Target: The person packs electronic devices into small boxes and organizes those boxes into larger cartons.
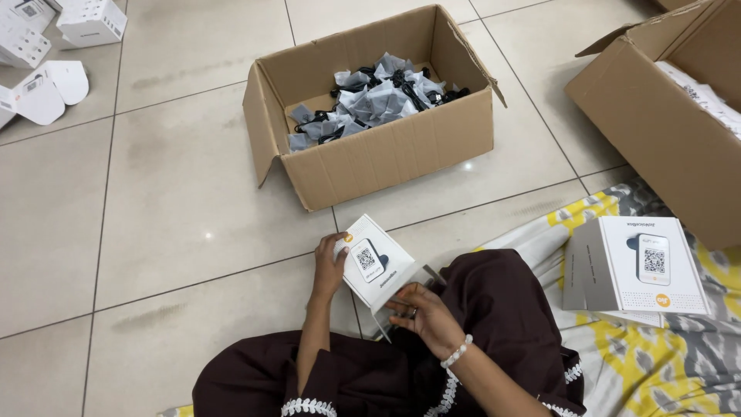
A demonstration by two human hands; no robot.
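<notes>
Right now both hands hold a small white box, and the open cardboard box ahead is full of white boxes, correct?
Not quite. In the head view the left hand and right hand do hold the small white box, but the open cardboard box contains black cables in grey bags.

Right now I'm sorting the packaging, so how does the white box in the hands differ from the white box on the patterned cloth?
The held white box is gripped by the left hand and right hand, tilted, its lower end open. The resting white box sits flat on the yellow and grey cloth, closed and untouched. The resting one looks larger in view. Both are white with a device pictured on top.
</notes>
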